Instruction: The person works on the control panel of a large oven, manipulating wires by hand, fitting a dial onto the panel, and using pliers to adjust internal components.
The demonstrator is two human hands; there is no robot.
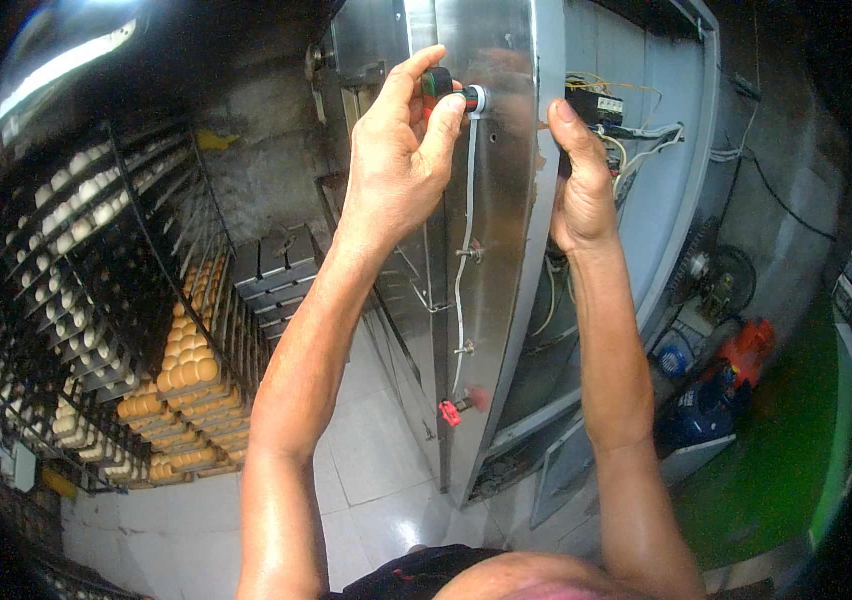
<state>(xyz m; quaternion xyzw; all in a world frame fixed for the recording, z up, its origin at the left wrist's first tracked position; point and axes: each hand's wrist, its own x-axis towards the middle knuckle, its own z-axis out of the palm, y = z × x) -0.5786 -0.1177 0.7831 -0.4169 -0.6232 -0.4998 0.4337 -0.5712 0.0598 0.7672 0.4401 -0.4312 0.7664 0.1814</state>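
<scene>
My left hand [391, 170] is raised to the front of a stainless steel panel [506, 200]. Its thumb and fingers close on a small black switch part [437, 82] with red and green on it. The part sits beside a white ring [479, 98] on the panel, where a white cable [471, 180] runs down. At the panel's side edge is my right hand [586, 195], thumb up and outstretched. Its other fingers reach behind that edge and are hidden, so I cannot see whether they hold anything.
Right of the panel, an open compartment holds a black terminal block [601, 103] and loose wires. Lower on the panel sits a red valve handle [453, 411]. Racks at the left carry browned buns [186, 370] and pale dough pieces [71, 225]. A fan [726, 275] stands at the right.
</scene>
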